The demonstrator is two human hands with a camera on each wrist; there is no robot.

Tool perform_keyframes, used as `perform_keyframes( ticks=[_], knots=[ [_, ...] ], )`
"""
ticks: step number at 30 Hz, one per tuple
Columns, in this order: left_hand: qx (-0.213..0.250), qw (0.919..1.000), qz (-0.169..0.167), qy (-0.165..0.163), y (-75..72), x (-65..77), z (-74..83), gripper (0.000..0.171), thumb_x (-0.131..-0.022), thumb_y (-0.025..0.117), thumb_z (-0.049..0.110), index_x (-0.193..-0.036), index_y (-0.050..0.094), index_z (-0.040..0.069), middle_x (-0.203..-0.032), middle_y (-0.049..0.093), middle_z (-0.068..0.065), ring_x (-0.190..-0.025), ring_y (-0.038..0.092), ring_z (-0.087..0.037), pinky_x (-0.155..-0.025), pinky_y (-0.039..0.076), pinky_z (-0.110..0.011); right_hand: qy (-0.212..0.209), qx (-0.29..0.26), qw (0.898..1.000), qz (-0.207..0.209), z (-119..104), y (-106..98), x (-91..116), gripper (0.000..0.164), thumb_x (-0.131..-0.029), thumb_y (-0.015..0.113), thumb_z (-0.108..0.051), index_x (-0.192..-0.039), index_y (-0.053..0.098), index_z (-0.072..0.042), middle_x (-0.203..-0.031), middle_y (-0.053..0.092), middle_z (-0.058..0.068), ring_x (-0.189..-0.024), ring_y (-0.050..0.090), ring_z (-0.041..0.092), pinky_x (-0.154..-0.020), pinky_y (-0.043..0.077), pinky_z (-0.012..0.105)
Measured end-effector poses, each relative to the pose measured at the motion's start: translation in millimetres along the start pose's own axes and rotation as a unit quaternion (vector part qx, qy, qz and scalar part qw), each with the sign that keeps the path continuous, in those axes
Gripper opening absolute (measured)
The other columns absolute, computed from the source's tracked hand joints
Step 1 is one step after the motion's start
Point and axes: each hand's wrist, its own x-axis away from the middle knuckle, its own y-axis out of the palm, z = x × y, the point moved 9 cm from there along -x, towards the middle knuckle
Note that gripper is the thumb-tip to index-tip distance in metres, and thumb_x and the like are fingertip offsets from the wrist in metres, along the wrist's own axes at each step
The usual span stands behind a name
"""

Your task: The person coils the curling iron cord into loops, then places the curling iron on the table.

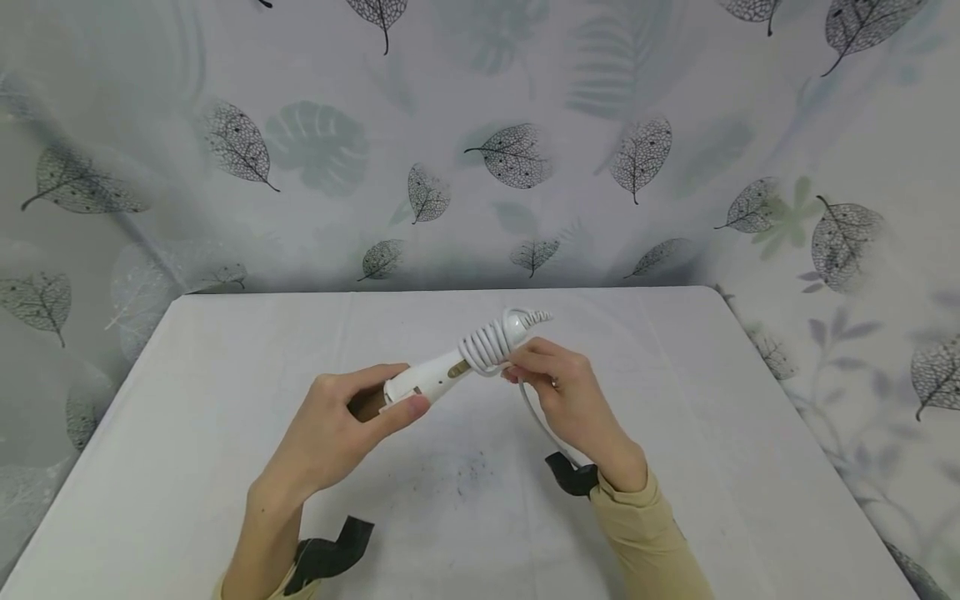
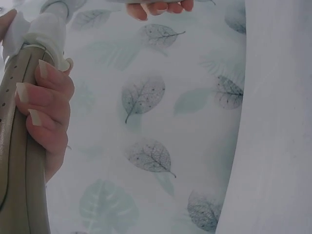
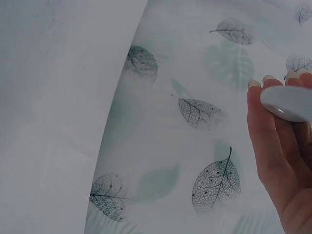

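Note:
A white hair styling iron (image 1: pixel 431 379) is held up at a slant over the table, its coil end toward the upper right. My left hand (image 1: pixel 318 437) grips its lower end, the thumb along the near side. In the left wrist view, those fingers (image 2: pixel 48 97) curl round a tan, perforated barrel (image 2: pixel 17 161). White power cord (image 1: pixel 483 348) lies in several turns round the handle. Right beside these turns, my right hand (image 1: pixel 566 396) pinches the cord, and a loose length (image 1: pixel 534 410) runs down toward the wrist. Pale, smooth white material (image 3: pixel 290 103) overlaps the right fingers in the right wrist view.
Beneath both hands spreads a white-covered table (image 1: pixel 225 358) with small dark specks (image 1: pixel 472 475) near its middle. Leaf-patterned cloth (image 1: pixel 465 100) hangs behind and along the sides. Black straps (image 1: pixel 330 550) show at both wrists.

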Motion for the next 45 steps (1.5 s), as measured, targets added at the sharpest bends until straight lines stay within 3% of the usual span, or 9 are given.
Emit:
perform_keyframes(
  ticks=[8,12,15,20,25,30,34,40,45],
  knots=[
    [0.006,0.9997,0.009,0.024,-2.8,1.0,3.2,0.027,-0.092,0.074,0.027,-0.117,0.072,0.017,-0.084,0.070,0.003,-0.065,0.061,-0.010,-0.056,0.049,-0.027,0.021,-0.026,0.999,-0.018,0,4,0,0.024,-0.089,0.060,0.016,-0.105,0.074,0.004,-0.097,0.065,0.008,-0.085,0.069,0.019,-0.078,0.057,0.029],
    [0.001,0.9993,-0.002,0.037,-1.5,1.8,4.6,0.026,-0.090,0.076,0.027,-0.115,0.072,0.019,-0.073,0.063,0.006,-0.058,0.053,-0.007,-0.050,0.044,-0.025,0.013,0.000,1.000,-0.009,-2,4,0,0.023,-0.088,0.061,0.018,-0.098,0.075,0.002,-0.098,0.065,0.009,-0.085,0.067,0.019,-0.078,0.056,0.030],
    [0.017,0.9979,-0.029,0.055,4.1,2.3,7.3,0.025,-0.089,0.077,0.025,-0.113,0.073,0.020,-0.072,0.060,0.006,-0.055,0.049,-0.006,-0.048,0.041,-0.024,0.016,0.018,1.000,-0.001,-1,2,0,0.022,-0.088,0.062,0.016,-0.096,0.075,-0.001,-0.099,0.070,0.008,-0.086,0.065,0.015,-0.077,0.054,0.029],
    [0.058,0.9914,-0.092,0.072,18.5,3.4,10.8,0.023,-0.090,0.076,0.022,-0.113,0.073,0.020,-0.086,0.069,0.005,-0.065,0.062,-0.009,-0.057,0.052,-0.026,0.014,-0.027,0.999,-0.032,-1,9,0,0.022,-0.092,0.064,0.008,-0.100,0.073,-0.010,-0.096,0.071,-0.001,-0.088,0.064,0.007,-0.075,0.053,0.025],
    [0.042,0.9894,-0.122,0.067,25.5,4.1,9.4,0.023,-0.089,0.078,0.028,-0.110,0.074,0.021,-0.085,0.069,0.007,-0.064,0.061,-0.007,-0.056,0.051,-0.026,-0.022,-0.014,0.999,-0.042,-6,10,1,0.024,-0.093,0.062,0.008,-0.105,0.072,-0.010,-0.086,0.061,-0.004,-0.076,0.055,0.006,-0.062,0.049,0.022],
    [0.040,0.9836,-0.170,0.047,33.2,5.4,6.4,0.020,-0.086,0.080,0.037,-0.102,0.074,0.027,-0.073,0.064,0.009,-0.057,0.052,-0.003,-0.051,0.045,-0.023,0.009,-0.049,0.996,-0.077,-2,13,1,0.016,-0.094,0.062,0.004,-0.102,0.071,-0.006,-0.082,0.059,0.001,-0.070,0.055,0.009,-0.061,0.050,0.024],
    [0.019,0.9802,-0.196,0.019,37.1,6.4,0.7,0.023,-0.082,0.080,0.047,-0.099,0.074,0.032,-0.065,0.059,0.010,-0.053,0.044,-0.002,-0.048,0.040,-0.022,0.031,-0.029,0.995,-0.086,3,11,2,0.008,-0.092,0.066,0.000,-0.092,0.068,-0.008,-0.077,0.061,0.004,-0.065,0.054,0.008,-0.060,0.049,0.023],
    [-0.002,0.9789,-0.202,-0.026,35.2,7.6,-8.6,0.032,-0.078,0.083,0.051,-0.099,0.076,0.029,-0.079,0.069,0.010,-0.066,0.061,-0.009,-0.056,0.050,-0.026,0.003,-0.015,0.997,-0.077,3,4,2,0.002,-0.089,0.070,-0.005,-0.088,0.070,-0.006,-0.075,0.063,0.000,-0.063,0.057,0.008,-0.060,0.050,0.023],
    [-0.047,0.9731,-0.216,-0.066,41.4,9.2,-16.2,0.039,-0.072,0.082,0.060,-0.097,0.077,0.030,-0.078,0.069,0.013,-0.069,0.062,-0.009,-0.059,0.051,-0.027,-0.008,-0.017,0.996,-0.084,4,1,4,0.010,-0.081,0.078,-0.002,-0.087,0.075,-0.010,-0.074,0.066,-0.005,-0.062,0.056,0.005,-0.059,0.050,0.023]
  ],
)
